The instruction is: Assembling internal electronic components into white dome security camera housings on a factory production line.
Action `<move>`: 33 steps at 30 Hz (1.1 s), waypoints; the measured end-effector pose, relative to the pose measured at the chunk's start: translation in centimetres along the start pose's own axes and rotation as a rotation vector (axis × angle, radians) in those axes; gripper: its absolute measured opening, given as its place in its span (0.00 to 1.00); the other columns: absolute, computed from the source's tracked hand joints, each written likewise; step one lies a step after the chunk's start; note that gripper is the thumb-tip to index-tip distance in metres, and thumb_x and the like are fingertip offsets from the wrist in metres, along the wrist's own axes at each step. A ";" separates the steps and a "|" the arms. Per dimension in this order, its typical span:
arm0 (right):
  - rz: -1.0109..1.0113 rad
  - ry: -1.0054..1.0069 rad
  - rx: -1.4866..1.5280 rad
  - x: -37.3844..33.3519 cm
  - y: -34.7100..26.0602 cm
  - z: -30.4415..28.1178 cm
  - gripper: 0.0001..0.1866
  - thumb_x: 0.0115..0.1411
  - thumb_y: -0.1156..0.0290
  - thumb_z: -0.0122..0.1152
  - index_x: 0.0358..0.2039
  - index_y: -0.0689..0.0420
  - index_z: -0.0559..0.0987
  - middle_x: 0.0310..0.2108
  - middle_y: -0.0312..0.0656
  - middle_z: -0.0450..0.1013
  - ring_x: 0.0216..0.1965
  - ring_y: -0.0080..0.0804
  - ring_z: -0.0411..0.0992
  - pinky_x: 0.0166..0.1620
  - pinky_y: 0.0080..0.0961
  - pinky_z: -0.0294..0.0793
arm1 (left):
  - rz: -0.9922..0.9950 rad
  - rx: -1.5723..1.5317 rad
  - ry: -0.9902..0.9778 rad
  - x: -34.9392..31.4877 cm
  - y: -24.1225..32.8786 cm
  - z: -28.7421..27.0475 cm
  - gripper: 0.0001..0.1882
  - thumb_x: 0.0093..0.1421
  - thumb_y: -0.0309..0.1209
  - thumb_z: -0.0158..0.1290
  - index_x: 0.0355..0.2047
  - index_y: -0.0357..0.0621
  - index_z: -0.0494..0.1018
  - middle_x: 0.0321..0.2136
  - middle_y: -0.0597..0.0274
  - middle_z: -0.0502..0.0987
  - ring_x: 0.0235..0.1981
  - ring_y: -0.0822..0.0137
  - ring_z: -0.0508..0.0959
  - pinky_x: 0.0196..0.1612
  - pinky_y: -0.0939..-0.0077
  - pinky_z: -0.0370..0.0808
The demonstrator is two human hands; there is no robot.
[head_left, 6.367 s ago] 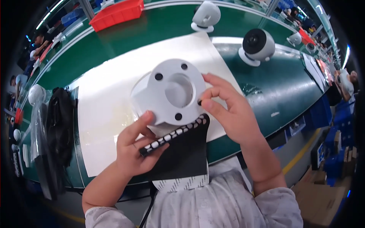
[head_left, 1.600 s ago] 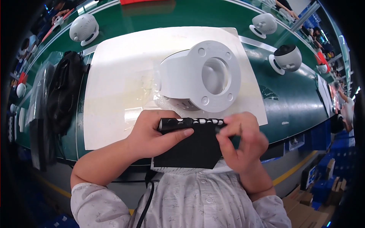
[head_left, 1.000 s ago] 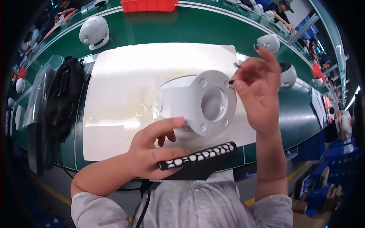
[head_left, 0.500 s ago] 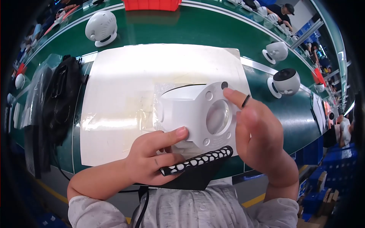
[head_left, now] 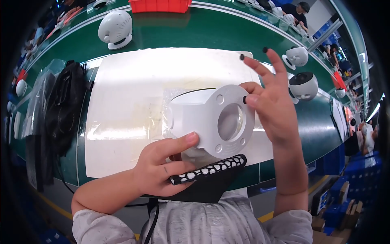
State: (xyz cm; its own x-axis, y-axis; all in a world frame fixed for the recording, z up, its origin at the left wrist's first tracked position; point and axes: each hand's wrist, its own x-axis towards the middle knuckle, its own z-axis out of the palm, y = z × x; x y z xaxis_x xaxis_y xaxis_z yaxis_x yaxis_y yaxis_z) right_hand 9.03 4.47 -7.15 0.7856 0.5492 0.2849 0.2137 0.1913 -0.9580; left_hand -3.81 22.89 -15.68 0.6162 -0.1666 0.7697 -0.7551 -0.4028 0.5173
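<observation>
A white rounded appliance (head_left: pixel 193 112) lies tilted on the pale board, its ring-shaped base (head_left: pixel 249 122) with round recesses facing me. My left hand (head_left: pixel 158 162) steadies it with a thumb on its lower edge, while its lower fingers grip a black sheet with white round spots (head_left: pixel 209 168). At the base's upper right rim, the thumb of my right hand (head_left: pixel 274 95) lies on a small black round pad (head_left: pixel 245 99), a finger curled behind the rim. Two raised fingers of that hand carry black dots (head_left: pixel 265 49) at their tips, seemingly more pads.
Similar white appliances (head_left: pixel 115 29) stand on the green bench (head_left: pixel 162 30), left and right. A red bin (head_left: pixel 160 5) sits at the back. Left of the board (head_left: pixel 122 105) lie a black bag (head_left: pixel 67 107) and clear plastic (head_left: pixel 38 101). Other people work farther off.
My right hand has turned and opened two fingers upward; its thumb now meets the rim where a fingertip was. The left hand keeps its hold, and the appliance has barely shifted.
</observation>
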 end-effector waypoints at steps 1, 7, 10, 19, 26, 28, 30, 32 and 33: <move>0.035 -0.016 0.080 0.0 0.1 0.2 0.40 0.46 0.83 0.48 0.57 0.54 0.43 0.53 0.52 0.51 0.43 0.35 0.65 0.46 0.25 0.64 | 0.004 -0.005 0.001 0.1 0.0 0.0 0.12 0.38 0.27 0.56 0.26 0.44 0.70 0.49 0.48 0.64 0.25 0.66 0.74 0.24 0.79 0.70; 0.152 0.008 0.382 0.3 1.1 0.7 0.41 0.46 0.87 0.46 0.58 0.48 0.41 0.52 0.48 0.50 0.44 0.34 0.61 0.46 0.25 0.64 | -0.002 -0.011 0.034 0.1 -0.2 0.3 0.11 0.38 0.26 0.56 0.26 0.44 0.71 0.48 0.48 0.64 0.27 0.65 0.74 0.24 0.81 0.70; 0.166 0.069 0.318 0.1 0.5 1.1 0.40 0.43 0.86 0.46 0.57 0.53 0.45 0.53 0.51 0.50 0.52 0.41 0.57 0.52 0.29 0.60 | -0.010 -0.020 0.028 0.1 -0.1 0.1 0.10 0.39 0.26 0.57 0.25 0.44 0.71 0.48 0.49 0.64 0.27 0.66 0.73 0.23 0.81 0.70; -0.153 0.095 -0.088 0.7 0.5 0.6 0.31 0.50 0.79 0.50 0.54 0.62 0.50 0.30 0.36 0.63 0.42 0.26 0.60 0.51 0.24 0.53 | 0.000 -0.013 0.025 -0.4 -0.5 -0.2 0.08 0.40 0.26 0.56 0.25 0.44 0.71 0.49 0.48 0.64 0.26 0.68 0.73 0.22 0.83 0.68; -0.042 -0.236 -0.340 1.1 -1.4 2.4 0.27 0.51 0.78 0.51 0.52 0.63 0.56 0.29 0.36 0.63 0.43 0.28 0.61 0.52 0.24 0.53 | 0.014 -0.052 0.066 0.5 -0.1 0.1 0.07 0.41 0.26 0.55 0.24 0.43 0.71 0.49 0.46 0.64 0.25 0.65 0.74 0.23 0.80 0.70; -0.042 -0.229 -0.298 0.9 -1.5 2.9 0.25 0.52 0.78 0.50 0.51 0.63 0.58 0.29 0.36 0.64 0.44 0.28 0.61 0.51 0.25 0.55 | 0.009 -0.057 0.069 0.5 -0.2 -0.1 0.07 0.41 0.26 0.55 0.24 0.43 0.71 0.48 0.46 0.64 0.24 0.65 0.74 0.23 0.80 0.70; -0.121 -0.205 -0.507 0.6 -1.5 2.9 0.24 0.51 0.79 0.49 0.51 0.63 0.59 0.29 0.36 0.64 0.43 0.27 0.62 0.49 0.25 0.58 | 0.010 -0.070 0.046 0.4 -0.3 -0.2 0.06 0.41 0.27 0.55 0.22 0.42 0.70 0.47 0.46 0.65 0.22 0.66 0.73 0.22 0.80 0.70; -0.190 -0.211 -0.660 0.5 -1.9 2.8 0.24 0.51 0.79 0.49 0.50 0.63 0.59 0.28 0.36 0.64 0.41 0.27 0.63 0.50 0.26 0.58 | -0.005 -0.063 0.031 0.2 -0.2 -0.4 0.06 0.41 0.27 0.55 0.21 0.42 0.70 0.47 0.46 0.66 0.21 0.67 0.73 0.21 0.81 0.69; -0.261 -0.213 -0.814 0.4 -2.0 2.8 0.23 0.51 0.80 0.49 0.50 0.63 0.60 0.27 0.36 0.64 0.40 0.27 0.63 0.50 0.26 0.59 | -0.017 -0.057 0.015 0.2 -0.2 -0.4 0.06 0.41 0.27 0.55 0.21 0.42 0.70 0.47 0.46 0.66 0.19 0.69 0.72 0.21 0.81 0.69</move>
State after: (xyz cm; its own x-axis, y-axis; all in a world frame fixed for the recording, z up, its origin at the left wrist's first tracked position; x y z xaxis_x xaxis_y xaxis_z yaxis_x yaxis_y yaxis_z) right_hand 7.26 6.56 -5.02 0.5459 0.7247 0.4205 0.7827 -0.2621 -0.5645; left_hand -3.63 23.30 -15.48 0.6259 -0.1461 0.7661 -0.7564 -0.3533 0.5506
